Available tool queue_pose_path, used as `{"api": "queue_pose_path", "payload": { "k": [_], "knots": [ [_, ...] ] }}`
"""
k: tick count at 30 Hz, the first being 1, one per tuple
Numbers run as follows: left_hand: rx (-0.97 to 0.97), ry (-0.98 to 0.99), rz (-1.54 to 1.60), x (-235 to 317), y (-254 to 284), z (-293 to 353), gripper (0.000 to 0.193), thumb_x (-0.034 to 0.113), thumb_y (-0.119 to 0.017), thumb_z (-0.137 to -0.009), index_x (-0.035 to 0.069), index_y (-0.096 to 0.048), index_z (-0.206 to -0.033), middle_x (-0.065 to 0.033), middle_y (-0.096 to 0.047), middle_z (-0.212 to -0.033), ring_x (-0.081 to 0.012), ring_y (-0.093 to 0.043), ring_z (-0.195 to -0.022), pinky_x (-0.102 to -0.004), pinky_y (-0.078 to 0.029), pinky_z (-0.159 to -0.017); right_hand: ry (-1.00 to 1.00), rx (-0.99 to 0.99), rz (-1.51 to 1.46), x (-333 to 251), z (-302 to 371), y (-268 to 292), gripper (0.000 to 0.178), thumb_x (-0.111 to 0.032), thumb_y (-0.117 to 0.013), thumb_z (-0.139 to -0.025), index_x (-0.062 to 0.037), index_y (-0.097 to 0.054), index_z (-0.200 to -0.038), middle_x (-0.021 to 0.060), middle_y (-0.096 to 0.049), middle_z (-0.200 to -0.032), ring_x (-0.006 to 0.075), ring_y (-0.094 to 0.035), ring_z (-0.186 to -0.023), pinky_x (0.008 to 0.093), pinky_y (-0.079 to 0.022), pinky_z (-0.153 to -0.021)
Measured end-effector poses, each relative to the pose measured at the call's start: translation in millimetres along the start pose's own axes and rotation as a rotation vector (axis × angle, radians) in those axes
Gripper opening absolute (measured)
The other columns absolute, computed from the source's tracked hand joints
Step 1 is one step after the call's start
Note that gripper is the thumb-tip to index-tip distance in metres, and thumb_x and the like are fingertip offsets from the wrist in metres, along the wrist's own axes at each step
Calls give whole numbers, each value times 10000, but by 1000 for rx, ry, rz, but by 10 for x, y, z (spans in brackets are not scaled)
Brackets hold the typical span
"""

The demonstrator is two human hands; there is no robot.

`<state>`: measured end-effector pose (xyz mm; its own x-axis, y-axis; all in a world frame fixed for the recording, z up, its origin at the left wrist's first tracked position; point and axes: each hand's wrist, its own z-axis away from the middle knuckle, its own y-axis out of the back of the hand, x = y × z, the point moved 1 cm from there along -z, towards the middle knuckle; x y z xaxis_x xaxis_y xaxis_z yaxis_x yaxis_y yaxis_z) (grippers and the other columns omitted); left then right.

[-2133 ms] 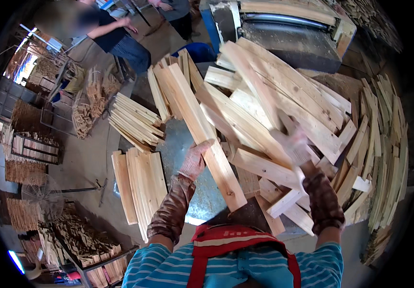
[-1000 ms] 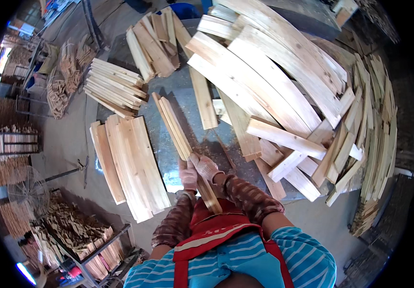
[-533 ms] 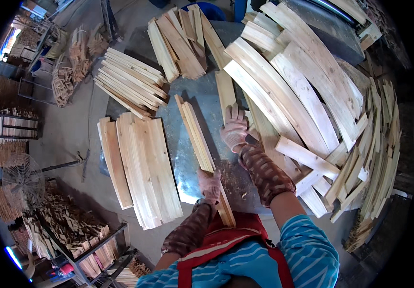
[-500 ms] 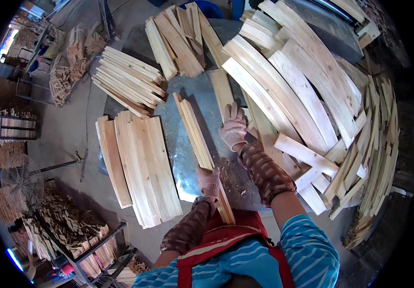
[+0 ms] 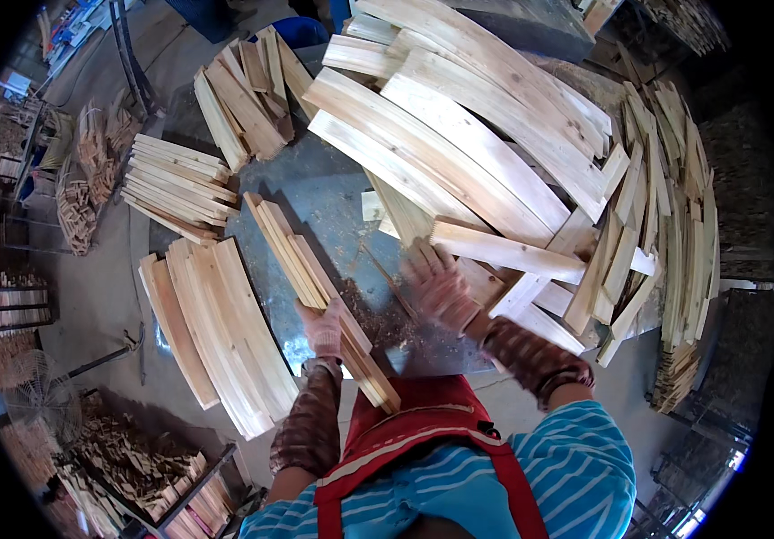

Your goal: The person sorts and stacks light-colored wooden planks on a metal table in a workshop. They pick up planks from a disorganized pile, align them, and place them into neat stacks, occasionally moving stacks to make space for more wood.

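My gloved left hand (image 5: 320, 329) is closed round a narrow bundle of wooden slats (image 5: 290, 259), lying lengthwise with its near end against my red apron (image 5: 414, 395). My gloved right hand (image 5: 441, 286) is somewhat blurred, its fingers stretched out and nothing visible in them. It hovers by the left ends of some loose boards, close to a pale board (image 5: 504, 251) with a rough end. A thin stick (image 5: 389, 280) lies on the dark metal tabletop (image 5: 351, 202) between my hands, among sawdust.
Long, wide boards (image 5: 468, 135) are heaped at the far right, with more slats (image 5: 674, 207) beyond them. To the left lie a row of wide boards (image 5: 229, 332), a group of narrow slats (image 5: 180, 184) and a further pile (image 5: 241, 99). A fan (image 5: 41, 395) stands at far left.
The view has swung right. My right hand has come back nearer from the board it was touching, and that spot is bare. Another slat now lies along the bundle in my left hand.
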<state>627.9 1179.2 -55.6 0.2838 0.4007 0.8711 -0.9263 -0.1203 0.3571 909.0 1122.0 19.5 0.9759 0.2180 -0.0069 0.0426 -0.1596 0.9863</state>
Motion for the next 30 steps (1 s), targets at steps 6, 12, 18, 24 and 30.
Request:
{"api": "queue_pose_path", "payload": {
  "k": [6, 12, 18, 24, 30],
  "knots": [
    [172, -572, -526, 744, -485, 569, 947, 259, -856, -796, 13, -329, -1543, -225, -510, -1447, -370, -526, -1302, -420, -425, -1100, -150, 24, -212, 644, 256, 102, 558, -140, -526, -867, -4, -466, -1404, 183, -476, -1474, 341, -455, -1371, 444, -357, -1181],
    [-940, 508, 1150, 1345, -1609, 1151, 799, 369, -700, -927, 25, -333, -1547, -240, -545, -1386, -352, -577, -1237, -475, -471, -1065, -213, 34, -645, 265, 370, 1331, 617, -152, -624, -795, 11, -481, -1372, 266, -511, -1399, 432, -455, -1346, 503, -379, -1136],
    [-853, 559, 978, 822, -1307, 1581, 623, 331, -658, -931, 11, -497, -1441, -182, -609, -1337, -301, -598, -1220, -454, -487, -1058, -340, -212, -659, 155, 776, 1344, 859, -400, -748, -740, 4, -405, -1415, 261, -424, -1473, 463, -447, -1339, 501, -404, -1102],
    [-713, 373, 704, 870, -696, 1669, 524, 231, -730, -932, -8, -563, -1367, -110, -663, -1273, -226, -656, -1130, -359, -549, -971, -512, -315, -965, -167, 1018, 824, 1048, -408, -800, -693, -36, -295, -1532, 233, -331, -1566, 439, -474, -1330, 468, -456, -1074],
    [-509, 335, 602, 503, 592, 1264, 461, 49, -736, -894, -16, -568, -1319, -143, -724, -1128, -246, -726, -955, -361, -608, -824, -403, -231, -937, -438, 962, 456, 1030, -298, -798, -707, -55, -274, -1560, 239, -371, -1547, 401, -458, -1368, 440, -451, -1079]
  ]
}}
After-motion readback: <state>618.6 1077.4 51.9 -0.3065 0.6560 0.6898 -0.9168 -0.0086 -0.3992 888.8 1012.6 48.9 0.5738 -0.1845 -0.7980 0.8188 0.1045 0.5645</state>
